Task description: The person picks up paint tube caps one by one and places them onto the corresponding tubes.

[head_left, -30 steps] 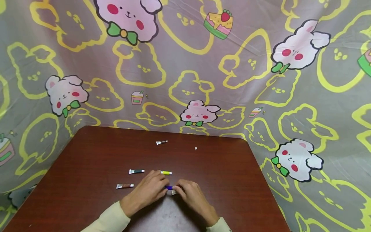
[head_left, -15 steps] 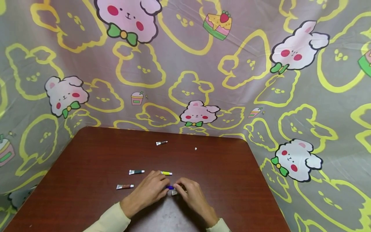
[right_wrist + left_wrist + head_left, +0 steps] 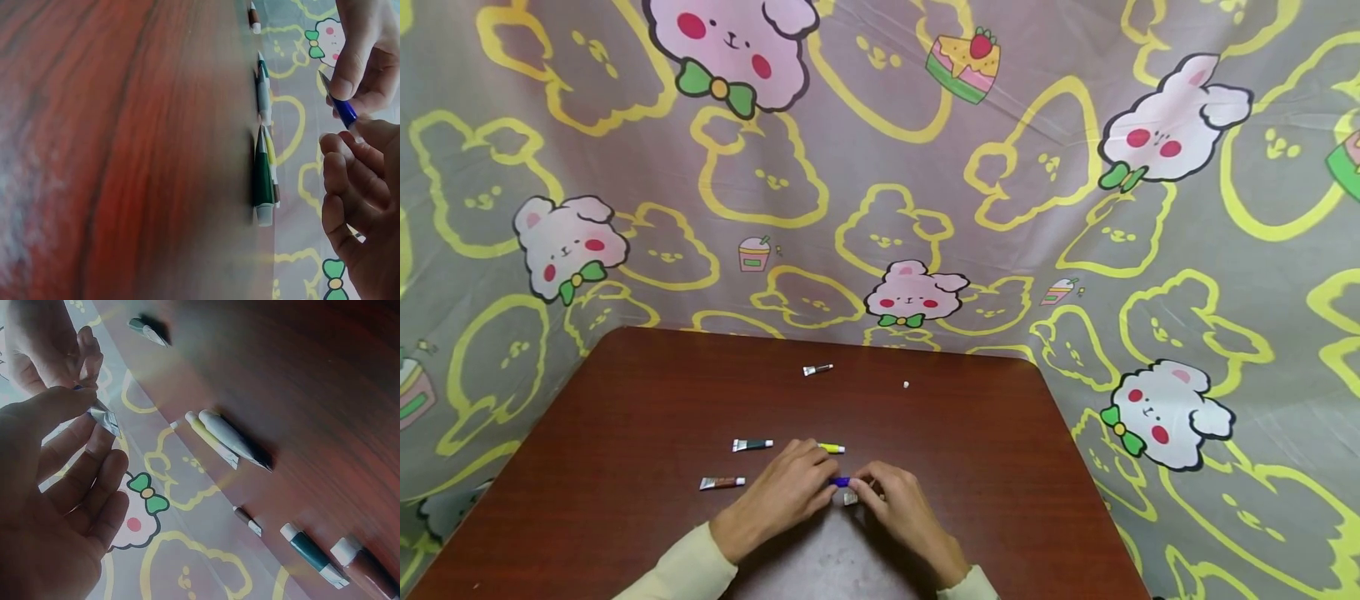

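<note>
The head view is evenly and brightly lit, sharp in the middle, with the cloth (image 3: 880,167) bowed at the edges by the wide lens; a pale glare patch lies on the table (image 3: 625,467) near the sleeves; both wrist views are dimmer, hazy and tilted, the nearest hands soft, the wood blurred up close.

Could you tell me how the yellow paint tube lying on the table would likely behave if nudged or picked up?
The yellow tube looks small and thin, so probably light. Its rounded body might roll, though the flat crimped end should limit that.
</note>
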Motion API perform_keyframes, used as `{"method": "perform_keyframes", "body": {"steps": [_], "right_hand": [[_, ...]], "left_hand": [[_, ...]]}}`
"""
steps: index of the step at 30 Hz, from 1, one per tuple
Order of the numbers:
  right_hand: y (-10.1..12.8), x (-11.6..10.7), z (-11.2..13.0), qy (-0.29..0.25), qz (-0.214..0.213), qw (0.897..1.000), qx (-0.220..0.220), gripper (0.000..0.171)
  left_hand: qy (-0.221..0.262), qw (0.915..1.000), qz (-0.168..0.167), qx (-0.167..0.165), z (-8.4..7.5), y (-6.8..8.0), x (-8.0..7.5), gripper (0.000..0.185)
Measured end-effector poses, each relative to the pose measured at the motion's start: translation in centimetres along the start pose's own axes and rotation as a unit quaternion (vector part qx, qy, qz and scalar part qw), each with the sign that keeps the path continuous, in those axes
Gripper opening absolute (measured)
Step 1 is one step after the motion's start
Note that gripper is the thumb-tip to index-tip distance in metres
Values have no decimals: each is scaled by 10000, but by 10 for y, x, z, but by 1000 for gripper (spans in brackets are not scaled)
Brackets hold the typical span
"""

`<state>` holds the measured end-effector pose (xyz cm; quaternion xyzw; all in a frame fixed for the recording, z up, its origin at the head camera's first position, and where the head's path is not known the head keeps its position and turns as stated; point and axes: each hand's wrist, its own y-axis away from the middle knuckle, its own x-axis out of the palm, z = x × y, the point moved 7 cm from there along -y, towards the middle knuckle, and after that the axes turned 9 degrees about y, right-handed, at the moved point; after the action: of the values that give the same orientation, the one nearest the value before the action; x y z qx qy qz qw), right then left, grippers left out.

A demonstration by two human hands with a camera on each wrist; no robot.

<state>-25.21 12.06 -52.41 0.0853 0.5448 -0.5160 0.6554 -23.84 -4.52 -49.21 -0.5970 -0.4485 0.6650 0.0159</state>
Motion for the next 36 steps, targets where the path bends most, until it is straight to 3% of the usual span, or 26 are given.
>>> {"method": "perform_keyframes", "body": {"steps": [8,11,16,23,29,36], "right_hand": [[-1,-2,0,264,-145,9995,92,36],[-1,-2,-1,234,-234,9994,143,31],[0,-2,0,12,-332,9994,47,9],[0,-2,0,-713,-225,9966,-332,21],[1,-2,0,-661,-187,9966,-446,21],[1,-3,-1,-493,-116,9985,-217,8]], "left_hand": [[-41,9999,-66,84,-4,-2,-2,27],[-36,10000,-35,70,-5,-3,-2,26],[-27,10000,27,27,-5,-1,-1,26],[28,10000,21,-2,-4,-1,-1,27],[12,10000,-60,56,-5,-1,-2,28],[13,9998,-147,115,-7,-3,-5,29]]}}
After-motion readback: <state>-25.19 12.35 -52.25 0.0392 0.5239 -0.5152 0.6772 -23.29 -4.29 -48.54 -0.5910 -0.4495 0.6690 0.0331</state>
